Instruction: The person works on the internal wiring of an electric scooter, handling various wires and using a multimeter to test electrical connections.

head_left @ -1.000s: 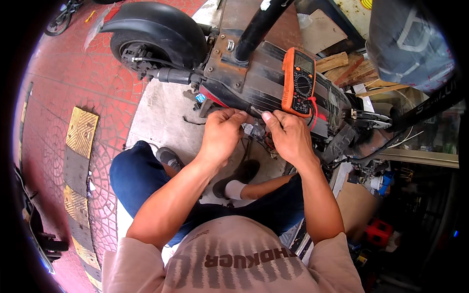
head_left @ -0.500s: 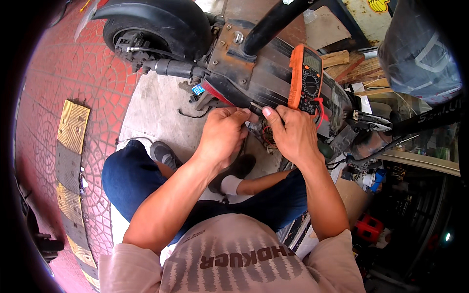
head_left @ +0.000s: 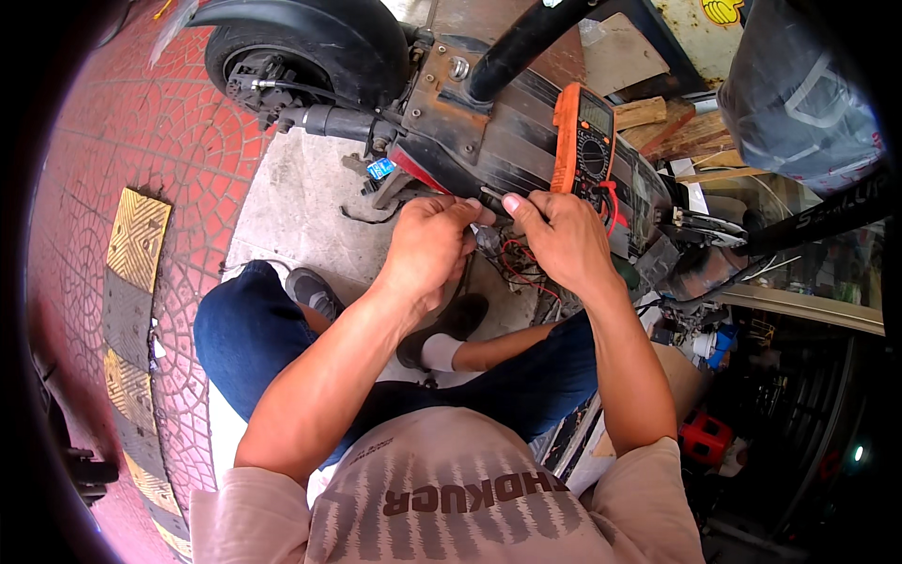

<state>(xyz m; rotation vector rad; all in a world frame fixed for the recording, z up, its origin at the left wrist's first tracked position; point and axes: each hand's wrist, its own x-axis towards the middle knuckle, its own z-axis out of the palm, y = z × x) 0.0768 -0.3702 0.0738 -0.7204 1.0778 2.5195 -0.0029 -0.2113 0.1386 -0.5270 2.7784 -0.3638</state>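
Observation:
My left hand is closed in a pinch beside the scooter deck; what its fingers hold, if anything, is hidden. Close to its right, my right hand is closed with the thumb pressed on a thin tool, whose grey tip points left toward the left fingertips. The rest of that tool lies under the fingers. Loose red and dark wires hang below the deck between my hands. An orange multimeter leans on the deck just beyond my right hand, a red lead plugged into it.
The scooter's wheel and shock absorber are at upper left. A grey plastic bag and wood pieces lie at upper right. A yellow-and-black ramp strip runs over the red paving.
Both hands keep nearly the same place and pinch. The right hand has shifted very slightly, and more of the red wires shows between the hands.

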